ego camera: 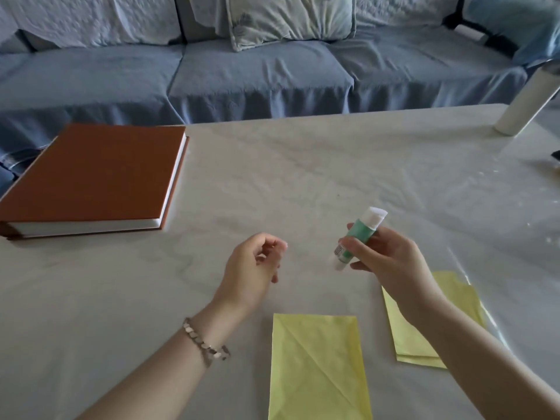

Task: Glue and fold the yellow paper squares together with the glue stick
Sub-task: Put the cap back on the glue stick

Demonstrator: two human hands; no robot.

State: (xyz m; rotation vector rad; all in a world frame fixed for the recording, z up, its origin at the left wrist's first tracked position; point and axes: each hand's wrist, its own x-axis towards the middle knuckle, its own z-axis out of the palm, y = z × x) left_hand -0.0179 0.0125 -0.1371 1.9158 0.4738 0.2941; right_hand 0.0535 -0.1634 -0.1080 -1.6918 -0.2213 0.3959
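My right hand [386,262] grips a green and white glue stick [359,234] above the table, its translucent cap end tilted up and away. My left hand [253,268] hovers to its left with fingers loosely curled and nothing in it. A folded yellow paper [318,368] with a diagonal crease lies flat near the front edge, between my forearms. A small stack of yellow paper squares [454,298] lies to the right, partly hidden under my right forearm.
A thick brown-covered book [91,177] lies at the table's left. A white cylinder [527,101] stands at the far right corner. The pale marble table [303,177] stretches ahead, with a blue-covered sofa [257,74] behind it.
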